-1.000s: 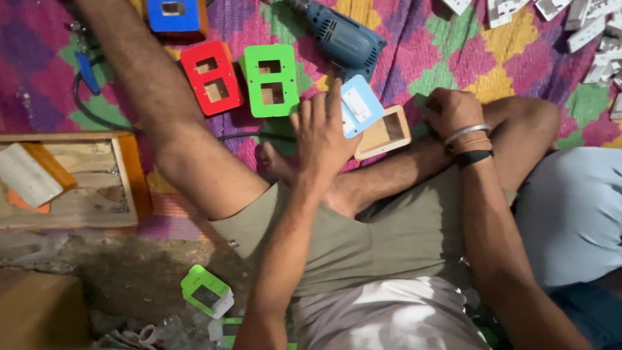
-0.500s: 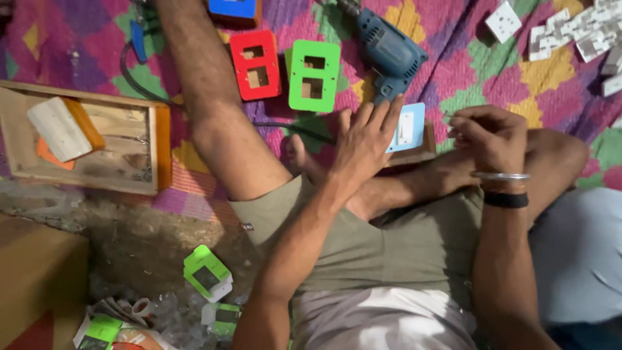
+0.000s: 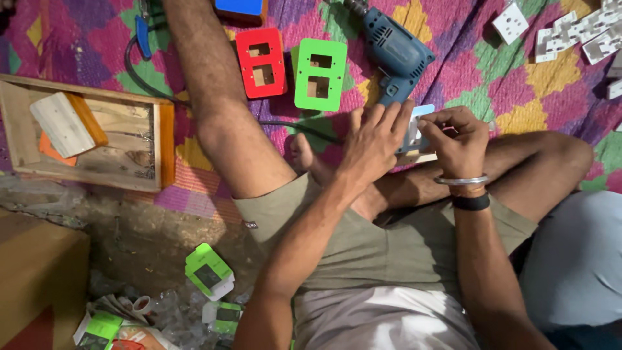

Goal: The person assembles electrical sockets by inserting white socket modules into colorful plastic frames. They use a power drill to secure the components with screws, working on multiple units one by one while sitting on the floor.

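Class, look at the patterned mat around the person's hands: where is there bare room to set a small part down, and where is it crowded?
Bare mat lies between the blue drill and the white switch parts. A smaller patch sits between the wooden tray and the red plate, crossed by a black cable. It is crowded around both hands, left hand and right hand.

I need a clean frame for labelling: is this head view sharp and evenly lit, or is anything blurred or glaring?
Head view: mostly sharp and evenly lit, soft daylight, no hard shadows or glare; left hand and right hand on the light-blue plate look only slightly soft; blue drill and green plate crisp; white parts at the top right are bright.
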